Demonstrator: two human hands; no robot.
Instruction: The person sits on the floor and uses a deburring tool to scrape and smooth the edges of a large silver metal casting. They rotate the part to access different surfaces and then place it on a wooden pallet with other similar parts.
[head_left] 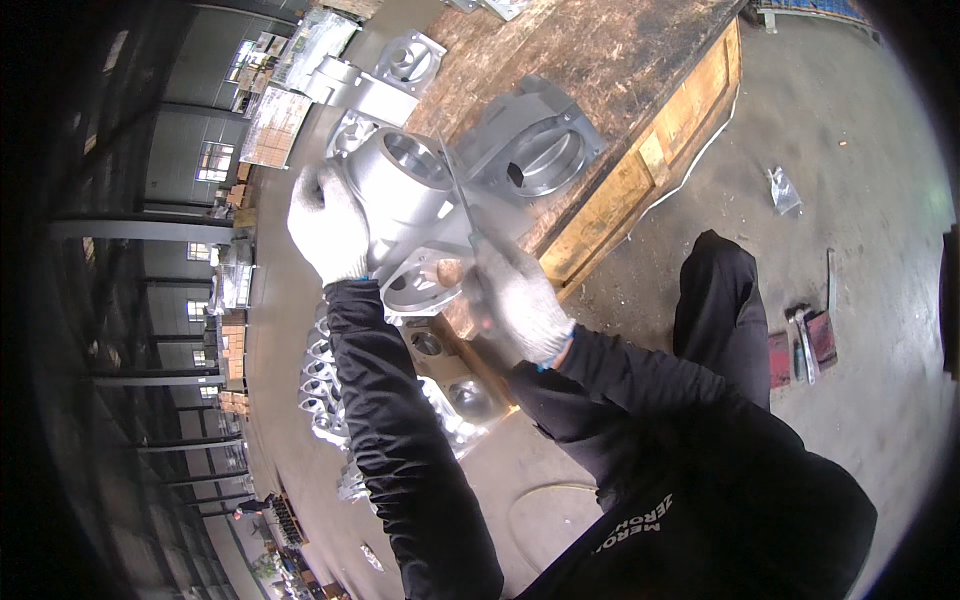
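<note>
Your black jacket fills the near foreground, while beyond it your gloved left hand clasps the silver cylindrical casting at the wooden counter, seemingly to steady it beside the thin flat tool closed in your blurred right hand.

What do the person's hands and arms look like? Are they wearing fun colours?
Mostly plain ones! The left hand and right hand wear whitish, knitted-looking gloves, with a little blue edging at the cuffs. Long black sleeves, full of wrinkles, cover both arms.
</note>
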